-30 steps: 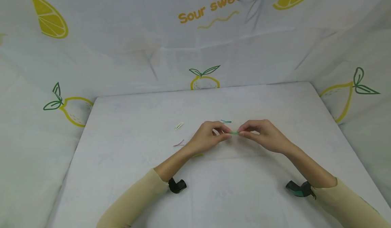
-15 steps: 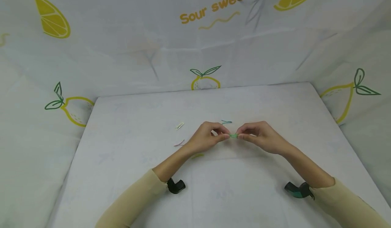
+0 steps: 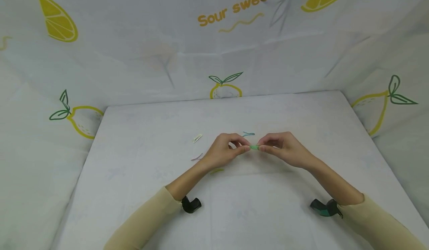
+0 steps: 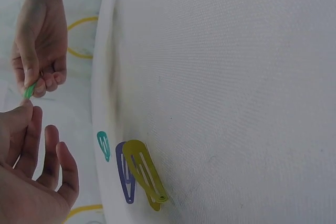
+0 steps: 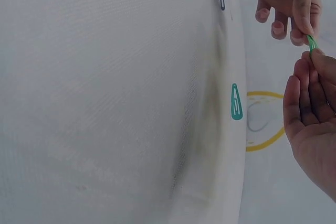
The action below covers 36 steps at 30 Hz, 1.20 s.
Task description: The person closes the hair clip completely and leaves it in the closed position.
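Note:
A small green snap hair clip (image 3: 254, 147) is held up above the table between both hands. My left hand (image 3: 225, 148) pinches one end with thumb and forefinger, and my right hand (image 3: 286, 149) pinches the other. The left wrist view shows the green clip (image 4: 30, 91) at the tips of the right thumb and finger; the other left fingers are spread loosely. Whether the clip is snapped closed is too small to tell. Just behind the hands lies a teal clip (image 3: 248, 133), seen also in the right wrist view as a teal clip (image 5: 236, 103) with cut-out slots.
On the white table (image 3: 251, 212), a yellow clip (image 3: 217, 170) lies beneath the left forearm. A purplish clip (image 3: 197, 157) and a pale clip (image 3: 197, 138) are left of the left hand. Black wrist devices (image 3: 191, 205) sit below both forearms. Lemon-printed cloth (image 3: 134, 56) surrounds the table.
Both hands have shifted slightly left in the head view, still pinching the green clip, and have drawn a little closer together. The clips on the table stay put.

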Tool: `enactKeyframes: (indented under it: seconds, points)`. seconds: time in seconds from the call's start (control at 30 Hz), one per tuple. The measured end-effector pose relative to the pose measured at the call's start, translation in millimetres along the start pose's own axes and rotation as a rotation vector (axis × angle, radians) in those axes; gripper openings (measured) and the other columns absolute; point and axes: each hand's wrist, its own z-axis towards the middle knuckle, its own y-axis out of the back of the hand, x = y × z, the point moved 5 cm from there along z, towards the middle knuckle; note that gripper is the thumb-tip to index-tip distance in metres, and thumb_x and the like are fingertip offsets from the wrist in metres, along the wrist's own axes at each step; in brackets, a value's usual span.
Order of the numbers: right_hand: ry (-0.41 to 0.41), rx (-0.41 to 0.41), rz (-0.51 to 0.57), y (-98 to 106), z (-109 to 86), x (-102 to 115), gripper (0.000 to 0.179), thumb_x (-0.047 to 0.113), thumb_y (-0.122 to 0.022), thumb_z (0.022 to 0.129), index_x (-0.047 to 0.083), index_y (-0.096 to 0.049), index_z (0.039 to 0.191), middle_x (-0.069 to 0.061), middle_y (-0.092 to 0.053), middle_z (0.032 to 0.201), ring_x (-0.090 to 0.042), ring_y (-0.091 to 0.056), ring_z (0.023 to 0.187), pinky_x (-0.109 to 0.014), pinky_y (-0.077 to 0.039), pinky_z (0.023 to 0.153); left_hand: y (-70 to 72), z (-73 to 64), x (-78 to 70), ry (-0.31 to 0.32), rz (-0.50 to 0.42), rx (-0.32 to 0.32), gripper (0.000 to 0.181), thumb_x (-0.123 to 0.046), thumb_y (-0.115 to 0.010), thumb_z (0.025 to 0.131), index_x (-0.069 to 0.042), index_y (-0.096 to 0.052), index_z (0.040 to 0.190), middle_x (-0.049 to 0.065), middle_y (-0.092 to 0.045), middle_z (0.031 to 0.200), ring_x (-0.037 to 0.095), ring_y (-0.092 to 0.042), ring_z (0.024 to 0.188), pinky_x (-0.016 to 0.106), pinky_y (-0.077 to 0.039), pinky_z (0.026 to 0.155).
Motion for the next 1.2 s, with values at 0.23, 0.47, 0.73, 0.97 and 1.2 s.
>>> enactKeyframes:
  seconds: [0.23,0.47,0.73,0.97,1.2]
  points:
    - [-0.043,0.002,0.034,-1.7,1.8,-2.2,0.009,0.009,-0.073,0.104,0.004,-0.079,0.108,-0.025,-0.077,0.105,-0.026,-0.073,0.090,-0.023,-0.060,0.083,2.9,-1.9,0.6,-0.031,0.028,-0.056,0.011,-0.025,-0.081,0.100,-0.018,-0.084,0.108,-0.003,-0.081,0.106,0.007,-0.066,0.092,0.022,-0.056,0.073]
    - [-0.101,-0.010,0.068,-2.7,2.8,-2.6,0.011,0.011,-0.073,0.104,0.008,-0.079,0.113,-0.025,-0.076,0.107,-0.027,-0.074,0.092,-0.024,-0.060,0.084,7.4,-3.4,-3.8,-0.126,0.108,-0.107,0.013,-0.023,-0.084,0.096,-0.016,-0.084,0.108,-0.001,-0.081,0.103,0.016,-0.072,0.095,0.021,-0.056,0.075]
    - [-0.111,-0.018,0.123,-3.9,3.9,-1.4,0.016,0.011,-0.072,0.105,0.005,-0.076,0.119,-0.024,-0.075,0.105,-0.025,-0.076,0.094,-0.025,-0.062,0.087,13.0,-6.1,-6.4,-0.252,0.216,-0.152,0.013,-0.022,-0.086,0.094,-0.016,-0.086,0.105,-0.004,-0.082,0.097,0.020,-0.072,0.096,0.026,-0.056,0.077]
    - [-0.120,-0.026,0.140,-4.5,5.1,-1.5,0.018,0.010,-0.070,0.106,0.002,-0.075,0.122,-0.024,-0.075,0.108,-0.022,-0.077,0.097,-0.025,-0.063,0.089,16.1,-7.8,-7.8,-0.282,0.244,-0.171,0.015,-0.023,-0.088,0.092,-0.016,-0.087,0.105,-0.003,-0.082,0.095,0.020,-0.071,0.094,0.030,-0.057,0.077]
    - [-0.137,-0.043,0.117,-6.7,6.5,-0.2,0.019,0.010,-0.074,0.103,0.005,-0.076,0.121,-0.012,-0.076,0.109,-0.019,-0.075,0.096,-0.021,-0.061,0.087,17.4,-8.2,-5.1,-0.269,0.231,-0.170,0.014,-0.023,-0.087,0.092,-0.015,-0.087,0.104,-0.002,-0.083,0.095,0.020,-0.073,0.094,0.030,-0.058,0.075]
